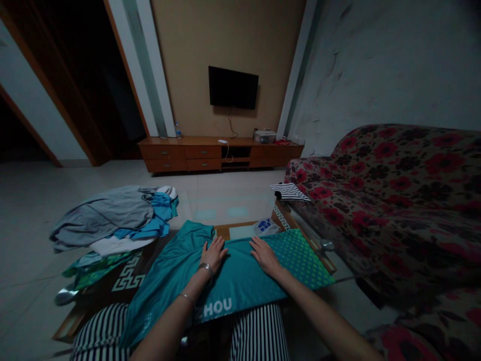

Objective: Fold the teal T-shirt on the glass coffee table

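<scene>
A teal shirt (240, 286) lies across the bench (130, 277) before me, apparently mostly flattened, creases remaining, directly beneath the left hand (213, 254) at eleven o'clock and right hand (266, 255) at one, fingers outstretched, clasping nothing. Rumpled clothes (108, 213) sit heaped at ten; a striped cloth (291, 191) lies farther toward one.

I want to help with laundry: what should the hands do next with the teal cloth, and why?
Perhaps the left hand should smooth the teal cloth outward to the left. That end looks creased, while the dotted right end looks flatter. The left hand is nearer the creases, and the right hand rests on the cloth, so it could steady it.
</scene>
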`<state>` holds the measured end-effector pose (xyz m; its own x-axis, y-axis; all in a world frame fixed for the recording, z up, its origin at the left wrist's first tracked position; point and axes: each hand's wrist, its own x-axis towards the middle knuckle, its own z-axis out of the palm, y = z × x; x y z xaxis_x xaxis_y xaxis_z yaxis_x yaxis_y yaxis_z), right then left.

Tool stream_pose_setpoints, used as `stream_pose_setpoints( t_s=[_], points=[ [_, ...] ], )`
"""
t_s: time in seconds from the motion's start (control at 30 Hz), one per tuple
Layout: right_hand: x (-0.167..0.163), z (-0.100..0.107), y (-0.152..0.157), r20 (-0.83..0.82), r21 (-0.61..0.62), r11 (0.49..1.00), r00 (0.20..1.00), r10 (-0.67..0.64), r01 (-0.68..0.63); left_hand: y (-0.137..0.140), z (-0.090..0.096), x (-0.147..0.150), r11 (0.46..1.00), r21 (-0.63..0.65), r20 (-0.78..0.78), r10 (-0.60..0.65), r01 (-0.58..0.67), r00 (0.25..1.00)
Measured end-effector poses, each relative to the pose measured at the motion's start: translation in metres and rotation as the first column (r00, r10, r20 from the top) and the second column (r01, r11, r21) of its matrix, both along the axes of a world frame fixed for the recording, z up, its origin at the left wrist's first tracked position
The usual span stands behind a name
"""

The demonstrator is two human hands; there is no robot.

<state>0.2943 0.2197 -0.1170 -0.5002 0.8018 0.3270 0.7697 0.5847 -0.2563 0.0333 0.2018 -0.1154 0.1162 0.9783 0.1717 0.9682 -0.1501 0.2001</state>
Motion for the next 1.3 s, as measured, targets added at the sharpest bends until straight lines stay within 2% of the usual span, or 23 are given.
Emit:
stream_pose_setpoints(
  t_s=[0.13, 0.33, 0.5, 0.77, 0.97, 1.1, 1.3],
  points=[
    [0.000, -0.002, -0.001, 0.009, 0.071, 0.997, 1.000, -0.022, 0.021, 0.012, 0.016, -0.004, 0.994, 0.030, 0.025, 0.101, -0.102, 0.995],
    [0.000, -0.003, -0.001, 0.022, 0.089, 0.996, 1.000, -0.018, 0.016, 0.026, 0.032, -0.008, 0.999, 0.032, -0.083, -0.014, 0.017, 0.996],
    [0.000, -0.003, -0.002, 0.013, 0.089, 0.996, 1.000, -0.023, 0.022, 0.031, 0.033, -0.008, 0.996, 0.021, -0.153, -0.086, 0.090, 0.984],
    [-0.001, 0.010, -0.007, 0.008, 0.081, 0.996, 0.999, -0.045, 0.044, 0.037, 0.028, -0.007, 1.000, 0.007, -0.193, 0.022, -0.021, 0.981],
    [-0.002, 0.002, -0.002, 0.050, 0.034, 0.995, 0.994, -0.095, 0.093, 0.042, 0.029, -0.004, 0.996, -0.021, -0.199, 0.078, -0.084, 0.977],
    [-0.002, 0.000, 0.001, 0.063, -0.006, 0.994, 0.992, -0.112, 0.112, 0.029, 0.034, 0.008, 0.994, 0.026, -0.192, 0.107, -0.104, 0.976],
    [-0.001, 0.008, -0.003, 0.076, -0.053, 0.992, 0.991, -0.112, 0.116, -0.009, 0.027, 0.026, 0.988, 0.100, -0.137, -0.104, 0.118, 0.985]
  ],
)
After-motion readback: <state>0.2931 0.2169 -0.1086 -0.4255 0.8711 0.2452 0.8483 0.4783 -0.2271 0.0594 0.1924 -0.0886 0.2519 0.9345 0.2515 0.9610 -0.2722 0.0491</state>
